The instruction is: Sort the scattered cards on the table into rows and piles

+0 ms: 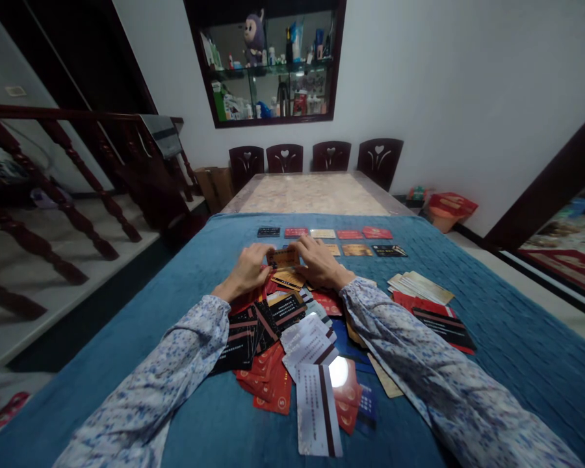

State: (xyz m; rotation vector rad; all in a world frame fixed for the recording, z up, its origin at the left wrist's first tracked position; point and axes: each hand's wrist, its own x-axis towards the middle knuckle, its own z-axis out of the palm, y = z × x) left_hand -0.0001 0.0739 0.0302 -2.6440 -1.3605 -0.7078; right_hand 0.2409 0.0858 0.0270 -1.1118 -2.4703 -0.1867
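Between my two hands a gold-brown plastic card (pixel 283 257) is held up on its long edge, gripped at both ends. My left hand (pixel 248 268) is closed on its left end and my right hand (pixel 318 262) on its right. Under and in front of them spreads a loose pile of cards: black cards (pixel 241 338), red cards (pixel 273 380) and silver-white cards (pixel 316 409) with dark stripes. Past my hands lie two rows of single cards, including a black card (pixel 268 232) and a golden card (pixel 357 250); my hands partly hide the nearer row.
A blue cloth (pixel 175 364) covers the near part of the table. Right of my right arm lie a cream card stack (pixel 422 286) and black-and-red cards (pixel 443 325). Chairs (pixel 331 156) stand beyond the table's far end, and a wooden railing (pixel 53 149) runs on the left.
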